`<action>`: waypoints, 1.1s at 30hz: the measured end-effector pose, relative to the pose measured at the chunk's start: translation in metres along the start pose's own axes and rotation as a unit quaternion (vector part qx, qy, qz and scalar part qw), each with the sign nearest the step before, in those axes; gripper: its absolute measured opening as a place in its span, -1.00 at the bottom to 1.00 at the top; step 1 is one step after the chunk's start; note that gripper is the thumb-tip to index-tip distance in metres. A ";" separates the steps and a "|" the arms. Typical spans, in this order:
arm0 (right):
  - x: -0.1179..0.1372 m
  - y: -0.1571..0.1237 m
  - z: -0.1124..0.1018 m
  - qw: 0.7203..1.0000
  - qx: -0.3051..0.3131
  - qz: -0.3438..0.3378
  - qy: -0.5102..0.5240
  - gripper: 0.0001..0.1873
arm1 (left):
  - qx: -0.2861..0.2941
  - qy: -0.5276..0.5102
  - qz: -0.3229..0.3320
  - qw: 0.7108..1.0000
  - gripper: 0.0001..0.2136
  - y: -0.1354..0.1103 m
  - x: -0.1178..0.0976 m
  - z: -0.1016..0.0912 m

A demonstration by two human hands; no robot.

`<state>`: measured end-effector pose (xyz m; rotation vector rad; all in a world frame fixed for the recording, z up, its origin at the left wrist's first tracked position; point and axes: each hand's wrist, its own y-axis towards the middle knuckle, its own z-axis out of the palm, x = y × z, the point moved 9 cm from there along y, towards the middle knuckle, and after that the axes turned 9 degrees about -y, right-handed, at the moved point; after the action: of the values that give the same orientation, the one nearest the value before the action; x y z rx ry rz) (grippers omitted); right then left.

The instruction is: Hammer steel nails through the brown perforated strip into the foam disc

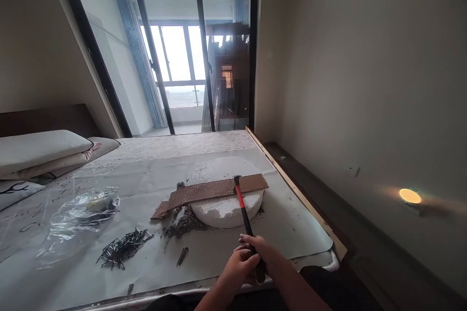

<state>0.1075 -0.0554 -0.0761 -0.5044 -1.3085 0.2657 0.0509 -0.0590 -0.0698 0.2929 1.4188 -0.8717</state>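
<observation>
A hammer (241, 200) with a red and black handle rests its head on a brown perforated strip (215, 190). The strip lies across a white foam disc (226, 211). My right hand (257, 244) is wrapped round the lower black part of the handle. My left hand (238, 268) is closed just below and to the left of it, fingers curled against the handle's end. Grey crumbled debris (185, 222) lies beside the disc's left edge.
A pile of dark nails (123, 249) and one loose nail (182, 255) lie on the paper-covered surface (146, 180). A crumpled plastic bag (83, 210) sits further left, cushions (40, 148) beyond it. A wooden edge (292, 189) borders the right side, with a wall and glass doors behind.
</observation>
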 end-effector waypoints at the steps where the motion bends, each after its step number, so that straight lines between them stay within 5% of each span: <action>1: -0.002 0.001 -0.005 1.000 -0.030 -0.002 -0.008 -0.69 | -0.006 0.051 -0.004 0.999 -0.47 -0.003 -0.002 -0.002; 4: -0.007 0.001 -0.003 1.000 -0.026 -0.005 0.017 -0.69 | -0.007 0.203 -0.039 0.978 -0.46 -0.019 -0.010 -0.015; 7: -0.012 -0.002 0.003 0.998 0.017 0.034 0.052 -0.69 | -0.012 0.300 -0.049 0.953 -0.46 -0.034 -0.030 -0.048; 12: -0.007 -0.005 -0.011 0.998 -0.004 0.056 -0.028 -0.76 | -0.184 0.406 0.028 0.895 -0.57 -0.048 -0.083 -0.160; 15: 0.005 -0.006 -0.014 0.999 0.012 0.006 -0.053 -0.78 | -0.262 0.488 -0.014 0.832 -0.71 -0.054 -0.080 -0.222; 17: 0.009 -0.008 -0.013 0.998 0.030 -0.007 -0.063 -0.79 | -0.271 0.547 -0.037 0.791 -0.78 -0.055 -0.067 -0.247; 23: 0.016 -0.013 -0.020 0.998 0.047 -0.010 -0.042 -0.81 | -0.236 0.589 -0.063 0.771 -0.83 -0.046 -0.025 -0.270; 33: 0.042 -0.021 -0.013 0.959 0.209 -0.044 0.187 -0.76 | -0.240 0.621 -0.093 0.740 -0.89 -0.032 -0.018 -0.280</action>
<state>0.1286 -0.0565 -0.0325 -0.1246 -0.8693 0.3445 -0.1743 0.1091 -0.0927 0.3506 2.9070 -0.3442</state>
